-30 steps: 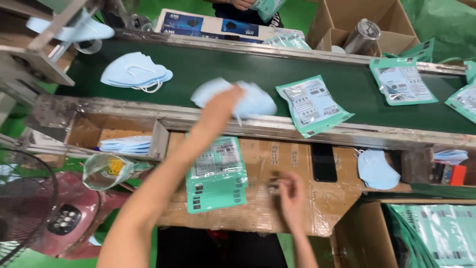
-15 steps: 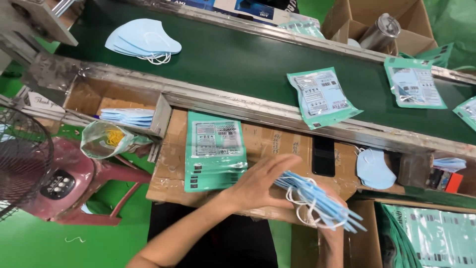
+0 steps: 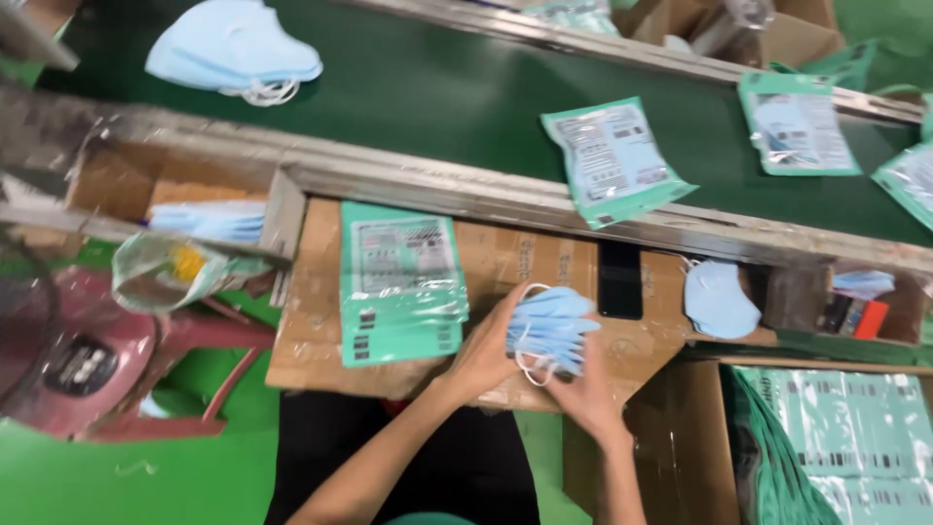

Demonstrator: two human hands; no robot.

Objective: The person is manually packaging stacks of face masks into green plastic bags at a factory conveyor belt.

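We find both hands closed on one bundle of blue face masks (image 3: 550,329), held just above the cardboard-covered table (image 3: 505,261). The left hand (image 3: 483,352) grips the bundle's left end; the right hand (image 3: 581,391) grips it from below and slightly right. The bundle's long axis runs roughly left to right, with white ear loops hanging under it. Left of the bundle lies a stack of green pouches (image 3: 401,280); a black phone (image 3: 619,280) lies just right of it. The mask count is unreadable, and the fingertips are hidden behind the bundle.

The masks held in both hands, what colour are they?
Light blue with white ear loops: the stack of masks, seen best in the head view.
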